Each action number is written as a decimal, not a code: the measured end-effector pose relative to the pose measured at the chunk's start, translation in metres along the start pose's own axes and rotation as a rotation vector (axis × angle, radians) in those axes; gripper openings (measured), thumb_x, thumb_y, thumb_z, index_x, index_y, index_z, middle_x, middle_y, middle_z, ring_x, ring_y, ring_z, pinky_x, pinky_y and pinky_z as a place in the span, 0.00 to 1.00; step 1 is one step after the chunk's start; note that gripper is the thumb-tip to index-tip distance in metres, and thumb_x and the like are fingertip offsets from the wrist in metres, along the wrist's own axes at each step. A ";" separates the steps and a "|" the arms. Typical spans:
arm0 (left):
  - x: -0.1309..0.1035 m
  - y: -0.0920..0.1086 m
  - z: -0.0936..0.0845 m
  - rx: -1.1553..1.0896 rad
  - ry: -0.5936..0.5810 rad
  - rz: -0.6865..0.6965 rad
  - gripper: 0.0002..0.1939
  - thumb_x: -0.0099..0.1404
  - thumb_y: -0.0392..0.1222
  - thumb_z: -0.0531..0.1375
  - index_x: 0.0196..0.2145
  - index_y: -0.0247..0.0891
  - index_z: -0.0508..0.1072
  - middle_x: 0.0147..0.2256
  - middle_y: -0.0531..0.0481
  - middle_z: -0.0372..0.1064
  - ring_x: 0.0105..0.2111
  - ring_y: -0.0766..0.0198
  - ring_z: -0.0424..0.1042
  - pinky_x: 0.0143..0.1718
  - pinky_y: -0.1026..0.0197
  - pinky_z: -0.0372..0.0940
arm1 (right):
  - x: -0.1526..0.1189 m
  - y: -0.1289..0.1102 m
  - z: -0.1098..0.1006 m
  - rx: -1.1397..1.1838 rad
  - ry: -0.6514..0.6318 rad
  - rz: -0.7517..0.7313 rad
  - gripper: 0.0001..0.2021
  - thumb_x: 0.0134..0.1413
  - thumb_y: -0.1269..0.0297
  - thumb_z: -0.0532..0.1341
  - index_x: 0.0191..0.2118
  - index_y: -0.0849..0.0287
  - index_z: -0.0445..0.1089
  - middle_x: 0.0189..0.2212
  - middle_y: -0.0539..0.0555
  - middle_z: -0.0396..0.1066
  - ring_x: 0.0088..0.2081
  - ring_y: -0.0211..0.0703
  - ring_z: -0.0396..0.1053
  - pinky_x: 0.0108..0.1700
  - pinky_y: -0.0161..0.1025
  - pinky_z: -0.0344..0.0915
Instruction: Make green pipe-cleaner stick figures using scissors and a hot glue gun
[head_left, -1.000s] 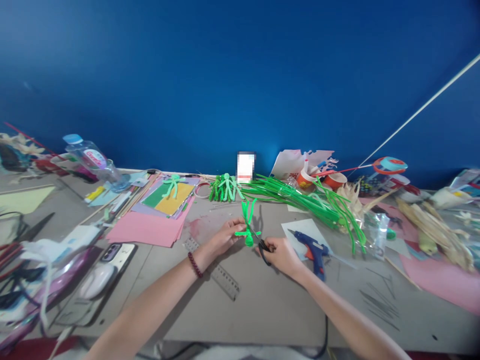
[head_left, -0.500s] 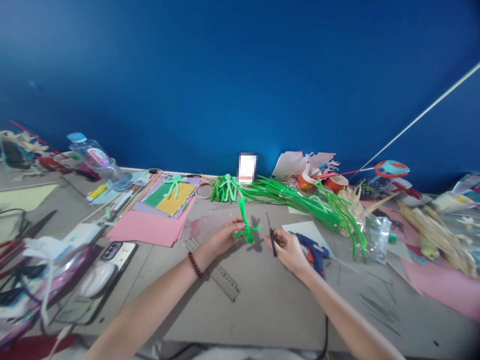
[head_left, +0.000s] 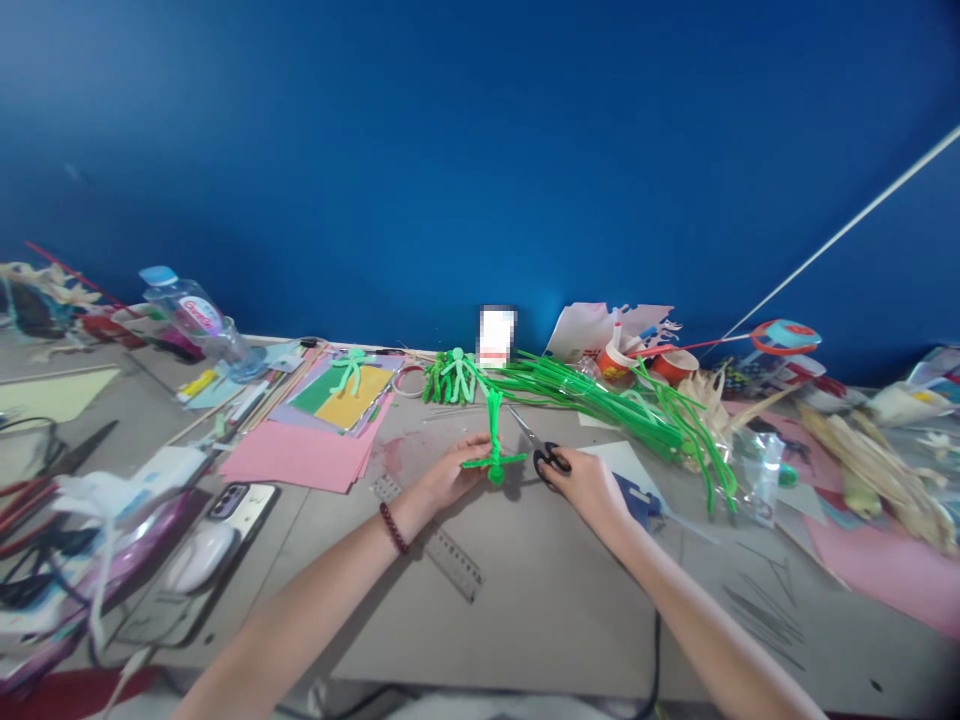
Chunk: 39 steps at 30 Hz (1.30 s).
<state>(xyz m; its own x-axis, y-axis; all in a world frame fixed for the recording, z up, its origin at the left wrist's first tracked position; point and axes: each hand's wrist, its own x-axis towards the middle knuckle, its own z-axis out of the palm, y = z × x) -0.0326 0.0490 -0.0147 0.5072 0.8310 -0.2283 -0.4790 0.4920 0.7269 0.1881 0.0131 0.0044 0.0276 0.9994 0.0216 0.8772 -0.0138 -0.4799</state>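
Observation:
My left hand (head_left: 456,472) pinches a bright green pipe cleaner figure (head_left: 495,440) by one of its side arms. The figure hangs head down, its knobbed end low and its long legs pointing up, above the grey table. In my right hand (head_left: 589,485) are black-handled scissors (head_left: 551,462), fingers in the loops. Their blades point up and left, close to the figure's legs but apart from them. Under my left wrist lies a clear ruler (head_left: 454,565). Behind the figure, several finished green pipe cleaner figures (head_left: 454,377) are bunched together.
Green pipe cleaners (head_left: 615,405) spread along the back right. A blue glue gun (head_left: 636,498) lies partly hidden beyond my right hand. Pink paper (head_left: 289,455), a phone (head_left: 247,505) and a plastic bottle (head_left: 196,315) are on the left. Thin wires (head_left: 765,610) lie at right.
The scissors have turned from nearly upright to slanting left, and my right hand has rotated over them. The green figure has straightened slightly in my left hand.

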 end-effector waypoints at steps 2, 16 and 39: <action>0.000 0.000 0.000 -0.001 0.009 -0.013 0.13 0.49 0.36 0.68 0.35 0.33 0.76 0.32 0.47 0.73 0.28 0.66 0.69 0.30 0.65 0.60 | 0.001 0.001 0.002 -0.026 -0.008 0.023 0.10 0.48 0.57 0.60 0.34 0.57 0.69 0.23 0.51 0.70 0.26 0.40 0.67 0.26 0.32 0.52; 0.001 -0.002 0.002 0.043 -0.044 0.013 0.11 0.47 0.39 0.69 0.29 0.33 0.76 0.24 0.51 0.69 0.23 0.68 0.66 0.26 0.65 0.56 | 0.005 -0.011 0.003 0.335 -0.018 -0.223 0.10 0.52 0.60 0.58 0.34 0.60 0.72 0.28 0.53 0.70 0.25 0.37 0.64 0.30 0.34 0.60; -0.001 0.001 0.004 0.182 -0.158 -0.003 0.10 0.50 0.42 0.67 0.22 0.34 0.73 0.21 0.52 0.63 0.22 0.70 0.57 0.24 0.63 0.46 | 0.007 -0.045 0.022 0.769 -0.021 -0.213 0.15 0.47 0.53 0.62 0.24 0.61 0.72 0.28 0.55 0.69 0.29 0.40 0.67 0.28 0.33 0.64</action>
<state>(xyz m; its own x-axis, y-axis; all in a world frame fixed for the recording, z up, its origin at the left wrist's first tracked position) -0.0306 0.0474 -0.0106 0.6208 0.7719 -0.1368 -0.3479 0.4277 0.8343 0.1381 0.0219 0.0065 -0.1193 0.9784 0.1686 0.2855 0.1964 -0.9380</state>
